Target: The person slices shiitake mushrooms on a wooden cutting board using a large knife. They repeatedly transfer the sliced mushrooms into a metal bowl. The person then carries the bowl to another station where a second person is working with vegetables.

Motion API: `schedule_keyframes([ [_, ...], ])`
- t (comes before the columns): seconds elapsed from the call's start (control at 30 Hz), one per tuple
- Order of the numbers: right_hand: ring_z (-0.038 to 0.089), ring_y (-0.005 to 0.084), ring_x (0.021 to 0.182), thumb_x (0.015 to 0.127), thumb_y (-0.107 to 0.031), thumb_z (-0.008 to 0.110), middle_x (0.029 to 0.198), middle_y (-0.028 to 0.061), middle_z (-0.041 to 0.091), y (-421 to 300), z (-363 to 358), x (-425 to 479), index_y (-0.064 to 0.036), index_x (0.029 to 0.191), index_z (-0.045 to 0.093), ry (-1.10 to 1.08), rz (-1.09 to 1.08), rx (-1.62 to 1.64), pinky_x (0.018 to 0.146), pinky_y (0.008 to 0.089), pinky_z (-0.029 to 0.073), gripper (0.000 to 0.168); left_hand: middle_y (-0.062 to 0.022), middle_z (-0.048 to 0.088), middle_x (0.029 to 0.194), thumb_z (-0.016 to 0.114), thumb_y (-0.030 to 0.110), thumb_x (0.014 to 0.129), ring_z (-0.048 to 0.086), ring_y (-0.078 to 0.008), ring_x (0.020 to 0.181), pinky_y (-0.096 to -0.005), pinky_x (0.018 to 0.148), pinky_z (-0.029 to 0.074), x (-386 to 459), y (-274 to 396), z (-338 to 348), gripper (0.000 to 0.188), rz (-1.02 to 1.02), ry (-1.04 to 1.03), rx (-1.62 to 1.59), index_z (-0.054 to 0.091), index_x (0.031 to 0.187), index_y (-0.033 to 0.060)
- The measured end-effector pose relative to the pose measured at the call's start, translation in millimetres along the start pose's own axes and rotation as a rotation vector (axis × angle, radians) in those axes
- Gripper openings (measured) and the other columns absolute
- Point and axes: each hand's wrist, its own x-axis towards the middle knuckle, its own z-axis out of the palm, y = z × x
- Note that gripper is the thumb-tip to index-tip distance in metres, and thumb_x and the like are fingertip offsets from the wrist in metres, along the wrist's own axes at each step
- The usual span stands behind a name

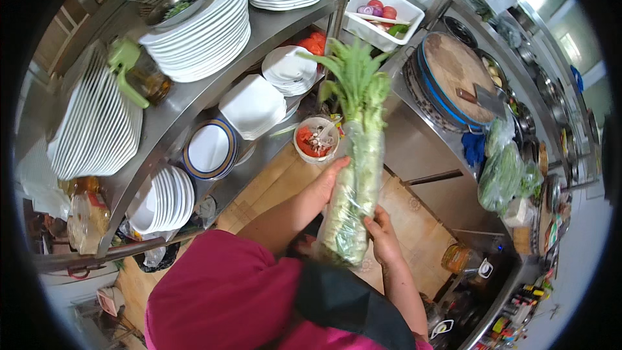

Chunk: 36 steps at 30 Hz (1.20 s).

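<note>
Two thick stems of celtuce (357, 175), wrapped in clear plastic with leafy tops sticking out, are held upright in front of my body. My left hand (335, 177) grips the bundle's left side about halfway along. Lower on the right side, my right hand (380, 233) holds it with the thumb on the wrap. The fingers behind the stems are partly hidden. Just left of the leaves, a round waste bin (317, 140) on the floor holds red and white scraps.
Stacked white plates (209, 39) fill the steel shelf (194, 97) at left. A cleaver (488, 100) lies on a round chopping block (454, 65) at right, near bagged green vegetables (503, 175). A white tub (384, 14) with tomatoes and onion stands at the back.
</note>
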Motion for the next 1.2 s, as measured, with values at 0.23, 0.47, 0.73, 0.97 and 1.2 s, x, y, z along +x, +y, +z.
schedule_keyframes([
  [0.23, 0.056, 0.0169, 0.114, 0.098, -0.026, 0.064, 0.125, 0.0066, 0.060, -1, -16, 89, -0.004, 0.139, 0.048, -0.116, 0.236, -0.129, 0.093, 0.0318, 0.048, 0.050, -0.0172, 0.068, 0.119, 0.065, 0.038, 0.089, 0.068, -0.0299, 0.103, -0.0449, 0.093, 0.055, 30, 88, -21, 0.060, 0.211, 0.263, 0.097, 0.053, 0.134, 0.0005],
  [0.47, 0.065, 0.0218, 0.108, 0.098, -0.024, 0.062, 0.117, 0.0129, 0.068, 44, -68, 131, 0.001, 0.128, 0.058, -0.179, 0.210, -0.457, 0.093, 0.0322, 0.050, 0.039, -0.0151, 0.068, 0.119, 0.060, 0.041, 0.093, 0.066, -0.0305, 0.105, -0.0443, 0.096, 0.053, 6, 187, -64, 0.053, 0.364, 0.741, 0.292, 0.059, 0.130, 0.0030],
  [0.73, 0.067, 0.0309, 0.103, 0.092, -0.030, 0.064, 0.110, 0.0171, 0.070, 47, -77, 141, -0.003, 0.123, 0.062, -0.135, 0.280, -0.796, 0.090, 0.0395, 0.052, 0.041, -0.0123, 0.053, 0.141, 0.074, 0.055, 0.075, 0.047, -0.0345, 0.129, -0.0503, 0.108, 0.036, 5, 363, -149, 0.079, 0.363, 1.208, 0.805, 0.053, 0.141, 0.0174],
  [0.97, 0.064, 0.0363, 0.108, 0.090, -0.034, 0.062, 0.111, 0.0201, 0.068, 63, -90, 137, -0.004, 0.120, 0.063, -0.247, 0.363, -1.004, 0.091, 0.0439, 0.051, 0.042, -0.0085, 0.068, 0.111, 0.063, 0.035, 0.095, 0.063, -0.0252, 0.103, -0.0405, 0.094, 0.049, -31, 474, -259, 0.042, 0.395, 1.140, 0.798, 0.065, 0.121, 0.0023],
  [1.2, 0.065, 0.0367, 0.102, 0.092, -0.032, 0.060, 0.106, 0.0186, 0.069, 64, -115, 156, -0.004, 0.115, 0.064, -0.091, 0.369, -0.923, 0.088, 0.0465, 0.052, 0.037, -0.0093, 0.067, 0.112, 0.063, 0.031, 0.096, 0.062, -0.0251, 0.105, -0.0402, 0.096, 0.048, -21, 515, -269, 0.041, 0.130, 1.346, 1.108, 0.063, 0.123, 0.0001],
])
